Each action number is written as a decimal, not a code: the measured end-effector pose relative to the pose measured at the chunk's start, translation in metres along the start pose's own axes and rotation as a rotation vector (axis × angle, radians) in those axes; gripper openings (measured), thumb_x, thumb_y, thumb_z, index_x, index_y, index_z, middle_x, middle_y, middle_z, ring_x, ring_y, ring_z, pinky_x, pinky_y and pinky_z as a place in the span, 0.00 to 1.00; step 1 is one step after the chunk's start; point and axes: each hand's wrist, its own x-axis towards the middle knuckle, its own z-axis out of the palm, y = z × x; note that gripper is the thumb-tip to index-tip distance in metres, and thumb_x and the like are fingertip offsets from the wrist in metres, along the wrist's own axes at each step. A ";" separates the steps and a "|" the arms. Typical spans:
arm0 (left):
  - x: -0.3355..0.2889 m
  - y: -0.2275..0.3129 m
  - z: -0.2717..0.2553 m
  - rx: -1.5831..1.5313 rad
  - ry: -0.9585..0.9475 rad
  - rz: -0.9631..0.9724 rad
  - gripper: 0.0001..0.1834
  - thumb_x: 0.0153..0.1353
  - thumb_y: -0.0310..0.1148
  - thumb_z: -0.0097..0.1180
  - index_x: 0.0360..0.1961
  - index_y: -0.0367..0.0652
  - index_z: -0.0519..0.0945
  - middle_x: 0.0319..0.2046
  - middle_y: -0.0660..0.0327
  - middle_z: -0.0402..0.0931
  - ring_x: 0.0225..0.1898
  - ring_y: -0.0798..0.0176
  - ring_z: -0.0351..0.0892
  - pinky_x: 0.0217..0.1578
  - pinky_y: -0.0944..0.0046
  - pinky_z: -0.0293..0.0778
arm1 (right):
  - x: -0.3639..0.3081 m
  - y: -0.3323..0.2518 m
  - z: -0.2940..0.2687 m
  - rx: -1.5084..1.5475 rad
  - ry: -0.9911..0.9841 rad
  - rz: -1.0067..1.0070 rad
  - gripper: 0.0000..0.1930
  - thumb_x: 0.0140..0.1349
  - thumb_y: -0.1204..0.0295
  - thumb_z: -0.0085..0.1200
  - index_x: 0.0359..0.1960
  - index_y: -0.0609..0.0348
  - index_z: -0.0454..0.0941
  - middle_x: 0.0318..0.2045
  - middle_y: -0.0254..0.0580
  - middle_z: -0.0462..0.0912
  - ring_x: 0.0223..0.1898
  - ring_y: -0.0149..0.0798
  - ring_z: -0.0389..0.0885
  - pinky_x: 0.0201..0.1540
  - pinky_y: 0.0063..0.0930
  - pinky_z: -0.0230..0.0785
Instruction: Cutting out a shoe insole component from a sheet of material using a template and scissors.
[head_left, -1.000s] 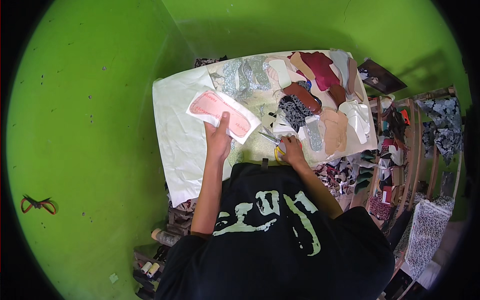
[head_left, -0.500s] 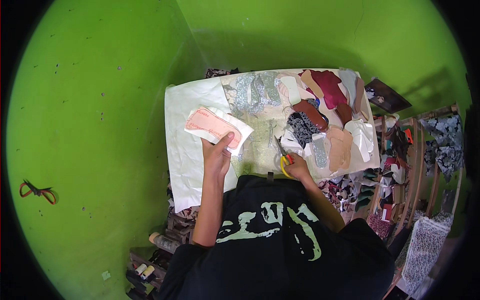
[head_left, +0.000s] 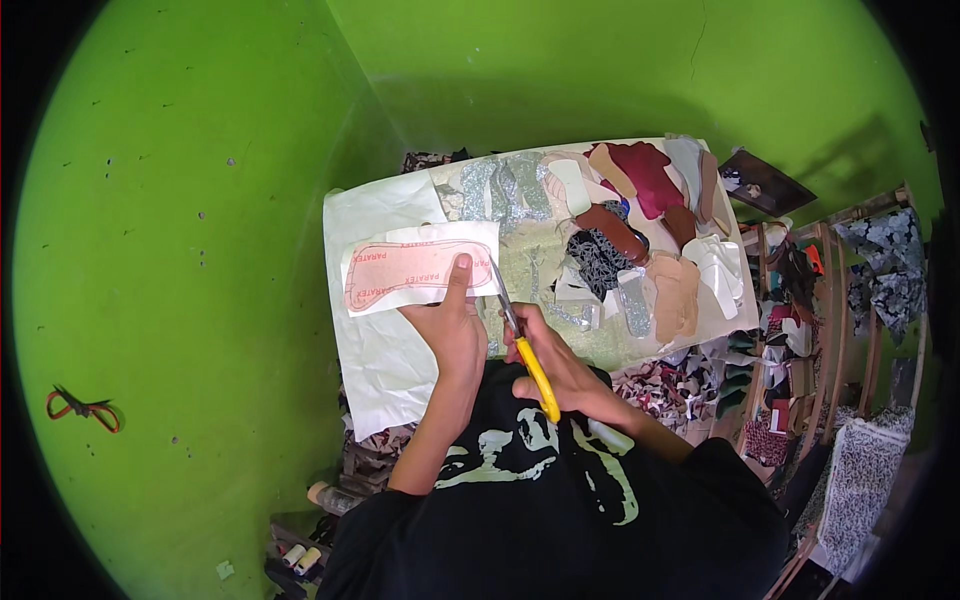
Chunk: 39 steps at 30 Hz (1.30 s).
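Observation:
A white piece of sheet (head_left: 482,240) with a pink insole shape (head_left: 400,275) on it, marked with red print and an outline, is held up over the table's left half. My left hand (head_left: 450,335) grips it near its right end, thumb on top and the other fingers underneath. In my right hand (head_left: 560,365) are yellow-handled scissors (head_left: 538,375), blades pointing up and away from me. The blades lie close along the sheet's right edge; whether they touch it I cannot tell.
The table (head_left: 560,320) bears a large white sheet (head_left: 375,370) on the left. Brown insole-shaped pieces (head_left: 677,295), maroon material (head_left: 640,180) and a dark grey tangle (head_left: 595,262) lie right. A wooden rack (head_left: 825,330) with scraps stands beyond. Red-handled scissors (head_left: 83,410) hang on the green wall.
My right hand has lifted the scissors off the table area and brought them left to the sheet. My left hand has turned the sheet so it lies more level, closer to the scissors.

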 end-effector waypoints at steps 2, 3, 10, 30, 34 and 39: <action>-0.002 0.003 0.004 -0.002 -0.020 -0.028 0.49 0.57 0.14 0.63 0.72 0.51 0.47 0.62 0.54 0.62 0.59 0.58 0.70 0.54 0.58 0.76 | 0.000 -0.004 0.004 -0.033 0.034 -0.018 0.58 0.46 0.24 0.54 0.60 0.65 0.53 0.41 0.41 0.66 0.39 0.37 0.71 0.45 0.33 0.68; -0.002 0.003 0.004 -0.004 -0.021 -0.030 0.49 0.57 0.14 0.63 0.72 0.51 0.47 0.62 0.54 0.62 0.59 0.58 0.70 0.54 0.58 0.76 | -0.001 -0.008 0.004 -0.028 0.031 -0.009 0.57 0.47 0.22 0.49 0.59 0.65 0.54 0.39 0.41 0.67 0.37 0.36 0.71 0.42 0.32 0.68; -0.007 -0.001 0.006 0.000 0.021 0.026 0.49 0.57 0.15 0.64 0.71 0.51 0.47 0.63 0.54 0.62 0.59 0.58 0.70 0.54 0.59 0.76 | -0.002 -0.022 0.006 -0.078 0.040 0.027 0.59 0.45 0.16 0.33 0.55 0.65 0.57 0.30 0.40 0.69 0.27 0.33 0.68 0.32 0.28 0.64; -0.011 -0.004 0.005 0.001 0.038 0.015 0.48 0.56 0.13 0.62 0.71 0.47 0.47 0.63 0.51 0.63 0.60 0.58 0.71 0.54 0.60 0.76 | -0.011 -0.022 0.006 0.100 0.027 0.096 0.19 0.68 0.62 0.48 0.52 0.60 0.58 0.26 0.41 0.72 0.19 0.29 0.71 0.20 0.24 0.67; -0.008 -0.003 0.001 0.010 0.003 0.045 0.47 0.56 0.12 0.62 0.71 0.45 0.48 0.62 0.50 0.64 0.59 0.58 0.71 0.55 0.61 0.75 | -0.012 -0.024 0.003 0.036 0.015 0.155 0.16 0.66 0.74 0.50 0.49 0.60 0.58 0.29 0.45 0.75 0.19 0.27 0.70 0.18 0.24 0.67; -0.006 0.001 0.000 -0.021 -0.074 0.061 0.44 0.55 0.12 0.63 0.69 0.40 0.52 0.61 0.49 0.65 0.59 0.58 0.71 0.55 0.62 0.75 | -0.014 -0.006 -0.001 -0.090 0.069 -0.036 0.18 0.67 0.69 0.54 0.49 0.61 0.58 0.25 0.43 0.72 0.19 0.31 0.70 0.21 0.28 0.65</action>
